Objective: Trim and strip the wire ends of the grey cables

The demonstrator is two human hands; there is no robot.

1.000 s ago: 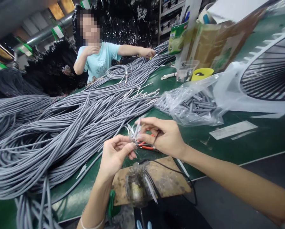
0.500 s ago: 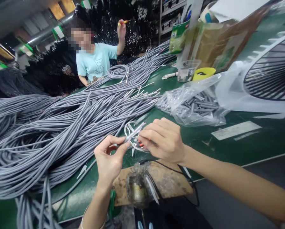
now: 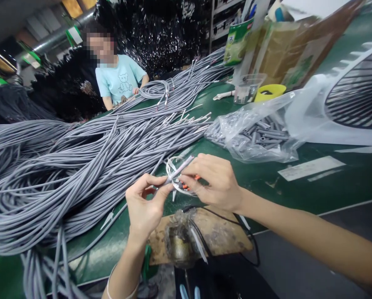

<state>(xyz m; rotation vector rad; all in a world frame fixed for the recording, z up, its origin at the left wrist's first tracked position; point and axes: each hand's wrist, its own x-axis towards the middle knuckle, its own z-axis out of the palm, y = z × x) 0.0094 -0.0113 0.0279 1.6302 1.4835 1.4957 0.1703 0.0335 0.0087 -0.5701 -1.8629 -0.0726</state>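
Observation:
Near the middle of the view, my left hand (image 3: 148,203) pinches a grey cable (image 3: 171,177) between thumb and fingers. My right hand (image 3: 213,180) is closed round the upper part of the same piece, just to the right, with the tip sticking out up and to the right. Thin clear loops and small orange-red pieces (image 3: 186,187) lie behind and below the fingers, partly hidden by my right hand. A large bundle of grey cables (image 3: 89,178) spreads over the green table to the left of my hands.
A clear bag of short grey tubes (image 3: 260,135), a yellow ring (image 3: 269,92), a green can (image 3: 235,43) and a white fan (image 3: 344,108) stand at the right. Below my hands is a wooden board (image 3: 217,234) with a metal device. A person (image 3: 120,79) sits across the table.
The grey piece and both hands have shifted slightly right in view, and more of the piece shows. The person opposite has lowered the raised hand to the cables.

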